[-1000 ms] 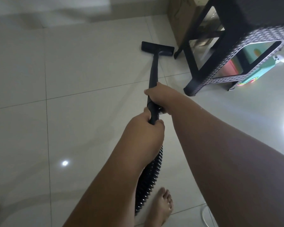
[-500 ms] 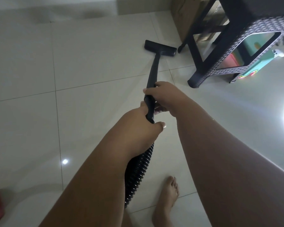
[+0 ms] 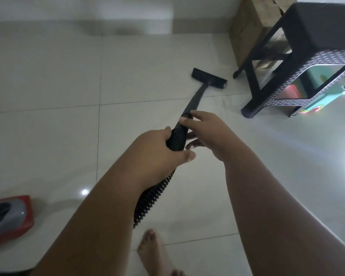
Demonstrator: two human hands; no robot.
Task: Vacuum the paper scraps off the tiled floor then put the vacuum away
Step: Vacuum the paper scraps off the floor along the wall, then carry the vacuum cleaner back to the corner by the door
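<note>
While the left hand (image 3: 157,148) is wrapped tight round the top of the ribbed hose (image 3: 147,202), right where it meets the wand (image 3: 197,96), the right hand (image 3: 207,132) only lies over the wand just ahead of it, fingers mostly straight, touching rather than gripping. The nozzle (image 3: 208,78) sits flat on the floor (image 3: 48,76), near the front leg of the stool (image 3: 307,36) but apart from it, with a box (image 3: 247,26) behind the stool. The vacuum (image 3: 8,216), red and grey, rests on the floor at the lower left, well apart from the nozzle. The hose runs down beside a bare foot (image 3: 151,250), its lower end hidden by the arm. No scraps show on the tiles in view, so the sweeping looks close to done, though small bits could be lost in the dim light and the glare. With only one firm grip, and that on the soft hose, the wand could roll and tip the nozzle off the tile, so suction is lost. A tug there might also work the joint loose. Pushing forward and to the right would knock the nozzle into the stool leg. Stepping back could catch the foot on the hose, and a hard pull might drag or tip the vacuum
</note>
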